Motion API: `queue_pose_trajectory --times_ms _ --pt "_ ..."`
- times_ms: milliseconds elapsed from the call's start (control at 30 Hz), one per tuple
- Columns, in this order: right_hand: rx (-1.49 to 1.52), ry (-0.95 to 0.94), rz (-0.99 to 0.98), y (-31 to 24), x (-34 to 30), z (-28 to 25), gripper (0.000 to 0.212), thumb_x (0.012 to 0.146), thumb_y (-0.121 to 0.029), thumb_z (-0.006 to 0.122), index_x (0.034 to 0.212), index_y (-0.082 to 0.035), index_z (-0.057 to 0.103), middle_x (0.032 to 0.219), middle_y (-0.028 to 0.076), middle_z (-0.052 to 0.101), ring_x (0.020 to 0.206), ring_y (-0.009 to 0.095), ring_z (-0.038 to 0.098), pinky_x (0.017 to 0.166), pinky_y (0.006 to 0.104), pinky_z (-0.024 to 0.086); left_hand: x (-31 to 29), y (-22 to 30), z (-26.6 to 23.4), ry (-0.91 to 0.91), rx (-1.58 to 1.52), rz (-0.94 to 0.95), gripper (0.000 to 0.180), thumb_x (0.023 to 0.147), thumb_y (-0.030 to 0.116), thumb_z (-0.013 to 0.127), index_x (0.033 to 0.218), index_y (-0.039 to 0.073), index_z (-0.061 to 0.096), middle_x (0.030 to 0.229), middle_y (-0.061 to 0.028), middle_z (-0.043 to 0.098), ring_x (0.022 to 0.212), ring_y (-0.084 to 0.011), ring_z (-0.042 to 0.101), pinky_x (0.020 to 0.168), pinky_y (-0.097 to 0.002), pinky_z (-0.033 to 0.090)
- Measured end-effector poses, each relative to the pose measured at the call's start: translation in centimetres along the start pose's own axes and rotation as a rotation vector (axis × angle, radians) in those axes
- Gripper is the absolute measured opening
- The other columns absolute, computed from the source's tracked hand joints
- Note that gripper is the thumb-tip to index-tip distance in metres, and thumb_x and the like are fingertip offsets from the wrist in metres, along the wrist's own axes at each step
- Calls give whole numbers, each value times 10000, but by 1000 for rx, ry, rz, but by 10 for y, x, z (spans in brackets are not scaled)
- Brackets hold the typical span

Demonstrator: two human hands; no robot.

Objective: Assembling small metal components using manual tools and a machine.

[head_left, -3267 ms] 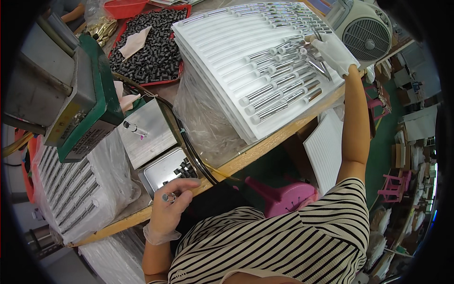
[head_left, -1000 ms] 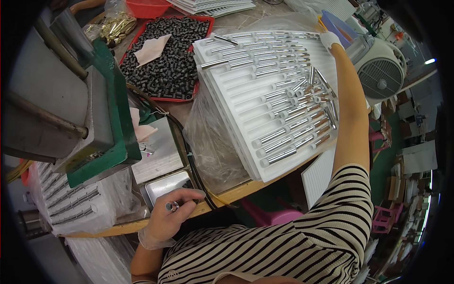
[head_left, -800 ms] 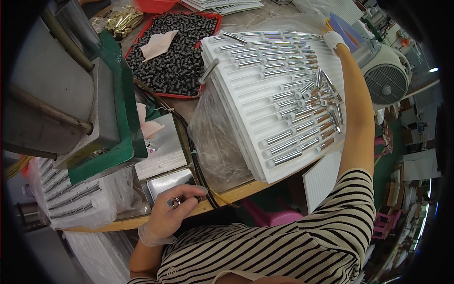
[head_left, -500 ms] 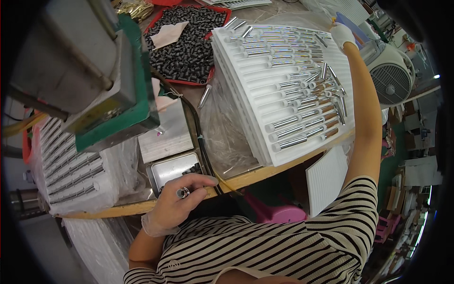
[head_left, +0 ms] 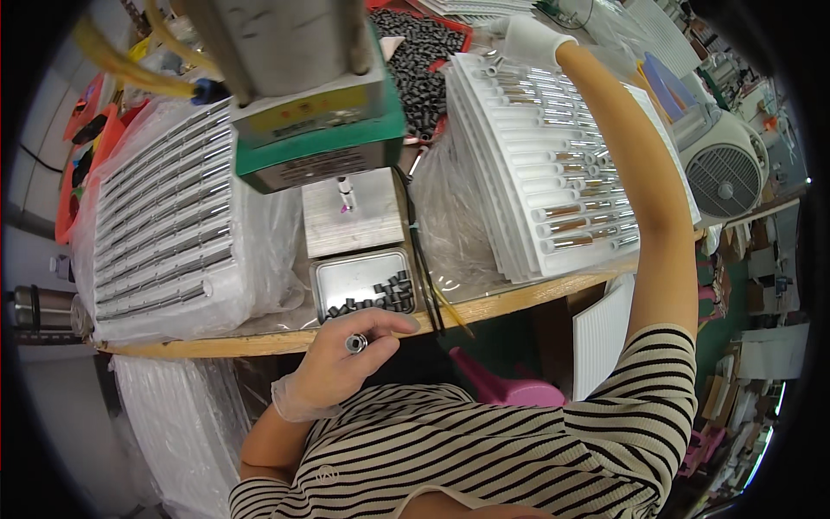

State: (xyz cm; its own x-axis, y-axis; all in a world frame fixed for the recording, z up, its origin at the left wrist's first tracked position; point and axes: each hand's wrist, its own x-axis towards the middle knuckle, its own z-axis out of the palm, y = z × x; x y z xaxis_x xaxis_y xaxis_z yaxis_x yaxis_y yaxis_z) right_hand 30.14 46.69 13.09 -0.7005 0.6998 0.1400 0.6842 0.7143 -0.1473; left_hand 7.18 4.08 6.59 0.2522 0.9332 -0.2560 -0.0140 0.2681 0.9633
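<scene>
My left hand (head_left: 333, 372), in a clear thin glove, is curled around a shiny metal tube (head_left: 356, 343). Only the tube's round end shows, just in front of the table edge. At the far left corner of a white ribbed tray (head_left: 515, 156), my right hand (head_left: 532, 41) reaches over in a white glove, beside a few metal tubes (head_left: 491, 67). Its fingers are smeared and partly hidden, so any hold is unclear. Many metal tubes with whitish ends lie in the tray's grooves. Another tube (head_left: 347, 195) stands upright on a metal block under the green press head (head_left: 324, 149).
Beyond my left hand sits a metal dish (head_left: 341, 281) of black sleeves. A red tray of black sleeves (head_left: 424, 52) stands behind the press. To the left, a plastic-wrapped tray (head_left: 164, 216) holds rows of metal rods. A fan (head_left: 726, 177) is at right; dark cables cross the table.
My right hand has moved left across the tray's far side, from its right corner to its left. The view has shifted left. My left hand still holds the tube.
</scene>
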Motion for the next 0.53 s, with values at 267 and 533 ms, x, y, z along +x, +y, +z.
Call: queue_pose_trajectory --times_ms 267,533 --pt "1 -146 181 -40 -19 -16 220 855 -155 607 1031 -57 694 882 98 706 710 189 637 703 306 504 -28 -14 -28 113 -51 30 211 874 65 577 1063 6 648 889 -5 611 806 -79 492 760 -231 404" --pt "-426 -179 321 87 65 7 307 813 -280 558 921 -31 702 886 227 667 812 333 678 750 440 513 -49 9 -31 196 -162 32 213 870 36 577 1066 12 655 809 19 579 737 -54 465 684 -204 377"
